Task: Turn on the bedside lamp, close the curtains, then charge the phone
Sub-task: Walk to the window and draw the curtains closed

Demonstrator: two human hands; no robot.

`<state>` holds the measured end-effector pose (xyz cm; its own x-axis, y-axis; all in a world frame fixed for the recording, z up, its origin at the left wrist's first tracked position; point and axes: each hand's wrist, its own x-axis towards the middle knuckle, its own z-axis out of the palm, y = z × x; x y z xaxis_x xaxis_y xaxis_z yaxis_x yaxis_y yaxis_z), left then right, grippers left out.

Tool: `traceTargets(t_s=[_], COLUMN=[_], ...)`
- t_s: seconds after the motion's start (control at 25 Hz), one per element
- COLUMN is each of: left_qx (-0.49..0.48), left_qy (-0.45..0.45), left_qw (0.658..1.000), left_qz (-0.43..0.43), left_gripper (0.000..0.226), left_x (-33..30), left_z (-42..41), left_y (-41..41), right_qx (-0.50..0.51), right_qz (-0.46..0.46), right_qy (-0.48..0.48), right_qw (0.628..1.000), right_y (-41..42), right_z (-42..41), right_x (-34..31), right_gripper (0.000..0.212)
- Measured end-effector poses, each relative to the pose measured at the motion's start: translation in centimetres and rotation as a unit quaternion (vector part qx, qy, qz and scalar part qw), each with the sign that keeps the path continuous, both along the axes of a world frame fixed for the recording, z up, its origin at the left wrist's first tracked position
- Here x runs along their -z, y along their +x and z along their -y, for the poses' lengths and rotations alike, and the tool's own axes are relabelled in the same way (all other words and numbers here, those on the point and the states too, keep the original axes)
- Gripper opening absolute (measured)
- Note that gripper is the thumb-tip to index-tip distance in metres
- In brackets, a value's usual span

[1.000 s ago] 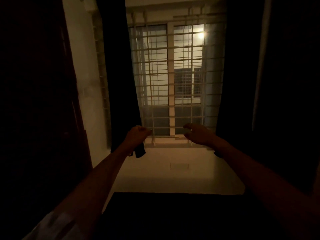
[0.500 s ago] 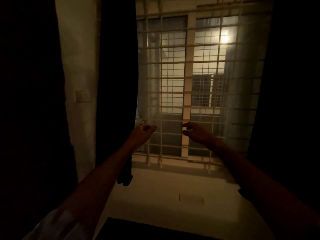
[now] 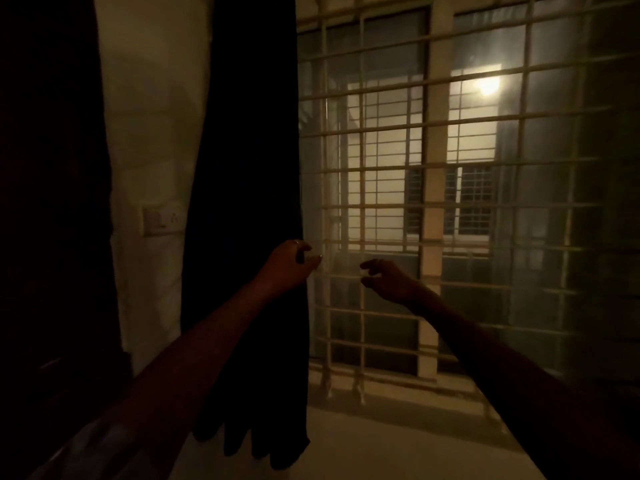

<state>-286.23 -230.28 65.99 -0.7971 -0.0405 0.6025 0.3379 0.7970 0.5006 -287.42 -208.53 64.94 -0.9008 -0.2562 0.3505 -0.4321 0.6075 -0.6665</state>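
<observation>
Sheer curtain (image 3: 346, 237), thin and gauzy, over barred window grille (image 3: 433, 133)

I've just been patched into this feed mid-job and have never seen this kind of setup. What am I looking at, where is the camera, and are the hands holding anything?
There is no machine here: these are a person's two bare arms, seen from a camera worn on their head, looking forward and down. They stand at a barred window at night, with a light glowing outside. A thin see-through curtain hangs over the bars. The left hand is at the edge of a dark heavy curtain, fingers curled as if pinching the fabric. The right hand has curled fingers at the thin curtain; whether it grips it is unclear. A wall switch plate sits on the left.
</observation>
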Motion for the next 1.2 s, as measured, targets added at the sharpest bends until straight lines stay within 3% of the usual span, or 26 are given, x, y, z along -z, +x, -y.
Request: traceTargets(t_s=[0.28, 0.48, 0.68, 0.8, 0.92, 1.04, 1.2], left_qx=[-0.103, -0.119, -0.145, -0.146, -0.152, -0.182, -0.233], left_qy=[-0.220, -0.244, -0.244, -0.243, -0.229, -0.236, -0.204], left_qw=[0.964, 0.940, 0.929, 0.930, 0.932, 0.921, 0.914], left_qz=[-0.106, -0.206, -0.237, -0.235, -0.237, -0.250, -0.261], left_gripper=[0.053, 0.056, 0.057, 0.057, 0.056, 0.055, 0.058], left_x=[0.2, -1.3, -3.8, -4.9, -5.4, -5.5, -6.8], left_z=[4.7, 4.7, 5.5, 6.8, 8.1, 9.0, 8.6], left_y=[-10.4, -14.7, -19.2, -21.2, -22.2, -22.3, -21.4], right_qx=[-0.054, -0.025, -0.112, -0.183, -0.217, -0.187, -0.142], right_qz=[-0.006, 0.010, 0.106, 0.150, 0.135, 0.047, -0.084], right_qy=[-0.042, -0.145, -0.275, -0.304, -0.310, -0.313, -0.240], right_qw=[0.998, 0.989, 0.949, 0.923, 0.916, 0.930, 0.957], right_y=[-11.4, -18.1, -24.1, -26.6, -27.8, -27.6, -25.5], right_z=[5.8, 7.5, 10.2, 12.6, 15.3, 17.0, 16.9], right_x=[-0.5, -0.5, -1.6, -2.6, -2.1, -1.4, -1.5], right_gripper=[0.054, 0.084, 0.103, 0.094, 0.063, 0.029, 0.035])
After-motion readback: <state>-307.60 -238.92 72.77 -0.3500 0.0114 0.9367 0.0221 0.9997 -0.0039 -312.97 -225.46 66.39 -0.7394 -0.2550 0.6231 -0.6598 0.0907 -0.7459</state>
